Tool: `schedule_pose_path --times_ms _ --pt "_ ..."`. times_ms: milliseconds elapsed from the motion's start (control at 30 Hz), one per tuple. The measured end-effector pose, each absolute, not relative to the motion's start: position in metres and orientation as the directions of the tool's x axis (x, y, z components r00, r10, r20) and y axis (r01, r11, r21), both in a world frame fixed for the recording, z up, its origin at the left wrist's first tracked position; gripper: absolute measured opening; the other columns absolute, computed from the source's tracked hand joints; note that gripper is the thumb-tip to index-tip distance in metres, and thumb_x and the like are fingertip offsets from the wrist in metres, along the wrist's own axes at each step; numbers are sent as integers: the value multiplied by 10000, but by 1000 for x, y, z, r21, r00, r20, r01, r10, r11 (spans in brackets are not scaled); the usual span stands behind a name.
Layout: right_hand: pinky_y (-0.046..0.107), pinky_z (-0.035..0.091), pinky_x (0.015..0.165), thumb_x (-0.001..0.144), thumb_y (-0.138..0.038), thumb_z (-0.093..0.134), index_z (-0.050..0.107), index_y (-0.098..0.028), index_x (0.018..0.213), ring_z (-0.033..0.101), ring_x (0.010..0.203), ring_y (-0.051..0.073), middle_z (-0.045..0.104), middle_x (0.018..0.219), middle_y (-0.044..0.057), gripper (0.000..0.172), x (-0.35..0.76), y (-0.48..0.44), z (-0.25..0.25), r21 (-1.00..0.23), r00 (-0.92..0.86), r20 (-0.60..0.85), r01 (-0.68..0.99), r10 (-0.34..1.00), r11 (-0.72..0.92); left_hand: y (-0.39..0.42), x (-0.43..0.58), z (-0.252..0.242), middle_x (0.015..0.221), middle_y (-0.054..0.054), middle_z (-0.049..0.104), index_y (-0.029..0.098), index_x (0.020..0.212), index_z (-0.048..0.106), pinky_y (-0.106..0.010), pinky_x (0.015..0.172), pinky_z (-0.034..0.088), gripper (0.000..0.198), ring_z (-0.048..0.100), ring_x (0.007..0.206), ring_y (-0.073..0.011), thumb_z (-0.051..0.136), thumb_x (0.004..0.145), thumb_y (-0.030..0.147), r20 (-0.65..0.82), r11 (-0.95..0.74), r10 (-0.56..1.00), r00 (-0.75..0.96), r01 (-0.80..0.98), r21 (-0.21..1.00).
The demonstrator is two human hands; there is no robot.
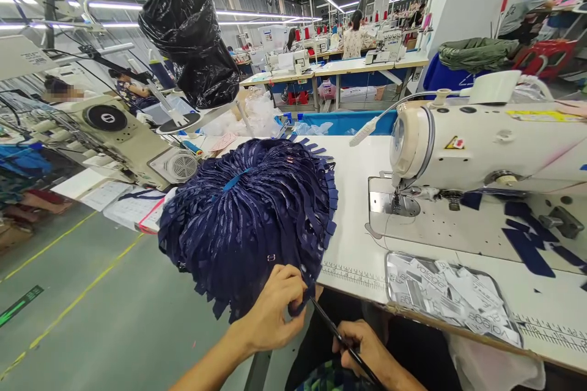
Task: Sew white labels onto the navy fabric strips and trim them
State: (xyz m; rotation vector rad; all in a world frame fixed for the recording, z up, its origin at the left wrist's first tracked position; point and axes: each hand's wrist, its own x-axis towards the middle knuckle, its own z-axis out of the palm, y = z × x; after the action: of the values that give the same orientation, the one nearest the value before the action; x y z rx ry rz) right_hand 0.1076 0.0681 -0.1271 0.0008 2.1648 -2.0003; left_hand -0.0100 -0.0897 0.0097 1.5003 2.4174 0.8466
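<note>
Evidently your left hand [277, 302] pinched a navy strip [301, 304] at the near edge of the bundle [247, 220], probably to keep it steady for the slim black tool [329, 321] gripped in your right hand [365, 347]. The bundle sat on the surface [355, 162], overhanging its near edge, likely so its loose ends hung within reach.

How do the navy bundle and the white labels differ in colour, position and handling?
Colour: the navy bundle is dark blue; the white labels carry dark print.
Position: the navy bundle overhangs the table's edge; the white labels lie within it.
Handling: the left hand grips the bundle's edge; neither hand touches the labels.
Shared: both comprise many pieces.
</note>
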Motion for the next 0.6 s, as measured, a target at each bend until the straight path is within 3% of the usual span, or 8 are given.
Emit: schedule_pose_path --times_ms 133,233,300,400,600 --pt "216 274 434 690 -778 379 550 -158 752 340 434 82 401 515 -45 645 115 72 -127 -999 -973 -34 31 -230 16 -105 2 21 700 -7 484 201 624 284 -298 665 362 174 457 747 -170 430 637 108 111 365 843 -526 713 599" --pt "219 281 460 713 -771 350 559 -147 804 362 489 93 436 579 -28 664 109 77 -109 -1000 -946 9 -18 -323 23 -110 6 24 777 -7 508 199 757 419 -304 713 387 142 468 757 -164 474 641 138 41 435 806 -591 637 637" --pt "220 298 478 713 -749 384 568 -144 801 382 519 102 467 612 -15 638 103 79 -98 -998 -940 -7 -14 -341 59 -107 5 21 810 -2 540 200 982 475 -311 750 397 340 484 789 -168 505 649 140 -43 512 764 -644 565 647" --pt "230 336 518 743 -684 404 576 -143 811 420 570 123 506 661 8 572 97 80 -91 -994 -951 -10 -23 -310 103 -100 0 15 808 8 578 216 1207 428 -316 778 405 549 502 822 -175 530 673 135 -150 598 712 -686 479 643" --pt "242 337 512 742 -589 440 592 -139 809 417 562 134 494 629 11 479 100 87 -95 -977 -957 -78 18 -278 215 -94 -7 12 783 17 593 239 1195 501 -313 772 408 538 507 785 -169 552 673 118 -195 620 700 -687 451 642"
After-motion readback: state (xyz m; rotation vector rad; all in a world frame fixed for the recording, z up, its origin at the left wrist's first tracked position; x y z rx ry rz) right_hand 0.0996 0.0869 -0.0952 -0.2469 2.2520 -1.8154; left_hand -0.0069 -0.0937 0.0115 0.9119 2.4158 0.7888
